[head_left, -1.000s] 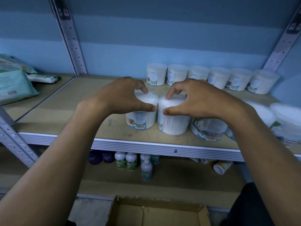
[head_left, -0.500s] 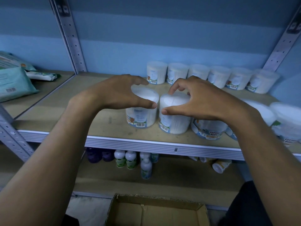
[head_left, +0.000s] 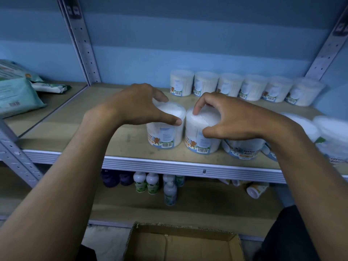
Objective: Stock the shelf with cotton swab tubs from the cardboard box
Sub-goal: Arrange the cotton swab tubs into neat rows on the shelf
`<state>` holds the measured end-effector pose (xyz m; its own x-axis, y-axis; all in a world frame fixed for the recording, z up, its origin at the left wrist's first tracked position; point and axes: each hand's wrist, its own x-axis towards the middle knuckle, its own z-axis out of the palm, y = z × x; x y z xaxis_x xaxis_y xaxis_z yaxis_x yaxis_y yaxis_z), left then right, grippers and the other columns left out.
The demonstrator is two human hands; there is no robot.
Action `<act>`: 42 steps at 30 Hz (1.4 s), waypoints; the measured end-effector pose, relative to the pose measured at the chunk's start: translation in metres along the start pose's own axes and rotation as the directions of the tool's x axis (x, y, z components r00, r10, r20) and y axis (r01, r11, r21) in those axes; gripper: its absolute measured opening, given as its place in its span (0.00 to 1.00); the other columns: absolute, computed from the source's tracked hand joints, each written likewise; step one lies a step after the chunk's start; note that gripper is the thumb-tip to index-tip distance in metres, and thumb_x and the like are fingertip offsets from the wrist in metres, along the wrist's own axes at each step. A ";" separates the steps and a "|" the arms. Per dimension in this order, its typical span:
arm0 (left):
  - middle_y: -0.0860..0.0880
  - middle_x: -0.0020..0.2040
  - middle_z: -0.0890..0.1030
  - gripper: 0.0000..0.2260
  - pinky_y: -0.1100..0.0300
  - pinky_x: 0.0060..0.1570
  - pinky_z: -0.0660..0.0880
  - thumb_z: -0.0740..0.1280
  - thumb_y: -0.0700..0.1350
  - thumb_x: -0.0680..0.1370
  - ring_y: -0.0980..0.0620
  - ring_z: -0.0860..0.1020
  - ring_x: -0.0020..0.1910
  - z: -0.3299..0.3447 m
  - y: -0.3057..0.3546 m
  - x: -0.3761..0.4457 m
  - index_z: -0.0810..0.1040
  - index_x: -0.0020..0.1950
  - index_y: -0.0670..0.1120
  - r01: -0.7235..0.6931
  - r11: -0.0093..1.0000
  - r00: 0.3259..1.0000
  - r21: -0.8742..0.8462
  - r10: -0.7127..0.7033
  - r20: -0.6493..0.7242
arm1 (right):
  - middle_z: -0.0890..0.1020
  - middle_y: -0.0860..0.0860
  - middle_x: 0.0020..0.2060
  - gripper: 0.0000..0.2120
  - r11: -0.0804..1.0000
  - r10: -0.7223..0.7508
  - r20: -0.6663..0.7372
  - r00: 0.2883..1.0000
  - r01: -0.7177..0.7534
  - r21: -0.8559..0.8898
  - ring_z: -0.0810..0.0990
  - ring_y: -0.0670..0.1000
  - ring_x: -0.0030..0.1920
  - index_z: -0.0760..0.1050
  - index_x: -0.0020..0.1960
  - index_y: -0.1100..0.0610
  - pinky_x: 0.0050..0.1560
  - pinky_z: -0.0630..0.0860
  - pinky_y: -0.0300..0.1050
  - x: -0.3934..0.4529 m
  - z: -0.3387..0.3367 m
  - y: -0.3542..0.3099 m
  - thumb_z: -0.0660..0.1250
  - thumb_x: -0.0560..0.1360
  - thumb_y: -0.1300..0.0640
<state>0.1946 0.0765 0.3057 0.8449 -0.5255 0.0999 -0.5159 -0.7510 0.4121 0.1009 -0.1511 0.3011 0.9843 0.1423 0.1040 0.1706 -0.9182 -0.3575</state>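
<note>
A person's left hand [head_left: 139, 104] and right hand [head_left: 231, 117] each hold a curled grip on one upright tub [head_left: 165, 127], side by side near the shelf's [head_left: 116, 140] front edge, apparently straightening them.

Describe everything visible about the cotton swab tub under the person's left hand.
The left tub is a clear plastic cylinder packed with white swabs, with a flat whitish lid and a label showing a cartoon bear, orange lettering and a barcode. It stands upright near the front edge of the wooden shelf, touching or nearly touching the right tub. The left hand grips its lid from above, thumb on the front rim.
</note>
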 end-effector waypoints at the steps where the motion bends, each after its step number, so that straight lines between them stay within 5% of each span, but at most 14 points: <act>1: 0.60 0.66 0.76 0.40 0.61 0.51 0.66 0.72 0.74 0.59 0.59 0.73 0.53 0.000 0.001 0.000 0.77 0.67 0.56 0.001 1.000 1.000 0.005 -0.001 -0.008 | 0.74 0.35 0.57 0.19 1.000 0.002 -0.001 1.000 -0.002 0.021 0.73 0.42 0.58 0.72 0.56 0.38 0.55 0.70 0.37 0.000 0.000 0.001 0.71 0.66 0.45; 7: 0.61 0.71 0.71 0.45 0.59 0.57 0.67 0.71 0.76 0.58 0.57 0.73 0.66 -0.005 -0.001 -0.002 0.70 0.72 0.61 -0.022 0.998 1.000 -0.050 0.023 0.018 | 0.73 0.39 0.55 0.27 0.998 0.032 -0.184 0.982 -0.041 -0.042 0.71 0.43 0.56 0.73 0.51 0.40 0.50 0.66 0.38 0.004 0.002 0.003 0.69 0.60 0.25; 21: 0.60 0.65 0.78 0.25 0.58 0.55 0.71 0.74 0.69 0.63 0.56 0.74 0.60 -0.005 -0.003 -0.001 0.81 0.58 0.66 -0.070 0.996 0.995 -0.058 0.074 0.071 | 0.77 0.42 0.56 0.17 0.999 -0.001 -0.112 0.994 -0.003 -0.037 0.72 0.43 0.57 0.76 0.52 0.36 0.55 0.69 0.44 0.003 0.002 0.003 0.73 0.65 0.35; 27: 0.62 0.60 0.78 0.23 0.61 0.47 0.69 0.74 0.70 0.63 0.57 0.74 0.54 -0.005 -0.001 -0.001 0.82 0.55 0.66 -0.086 0.995 0.996 -0.048 0.088 0.034 | 0.76 0.35 0.48 0.15 0.999 -0.043 -0.080 0.996 0.041 -0.032 0.74 0.39 0.52 0.75 0.52 0.39 0.47 0.68 0.33 0.000 0.000 -0.003 0.73 0.66 0.46; 33: 0.64 0.70 0.70 0.23 0.58 0.63 0.68 0.75 0.66 0.66 0.59 0.70 0.66 -0.007 0.003 -0.004 0.77 0.60 0.71 -0.142 0.987 0.986 -0.079 0.148 0.081 | 0.77 0.38 0.58 0.18 0.998 -0.063 -0.111 0.992 0.062 -0.011 0.73 0.42 0.60 0.76 0.52 0.38 0.57 0.69 0.42 0.001 -0.001 -0.003 0.69 0.65 0.35; 42: 0.65 0.64 0.77 0.20 0.62 0.58 0.66 0.75 0.63 0.67 0.60 0.73 0.62 -0.002 0.003 -0.001 0.79 0.59 0.68 -0.148 0.988 0.984 -0.039 0.151 0.096 | 0.77 0.37 0.54 0.14 0.997 -0.073 -0.121 0.990 0.070 -0.029 0.71 0.39 0.55 0.78 0.51 0.38 0.50 0.66 0.37 0.004 0.002 0.000 0.74 0.67 0.39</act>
<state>0.1927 0.0750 0.3091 0.7396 -0.6690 0.0732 -0.6292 -0.6488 0.4281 0.1046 -0.1503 0.2999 0.9565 0.1634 0.2416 0.2380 -0.9161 -0.3227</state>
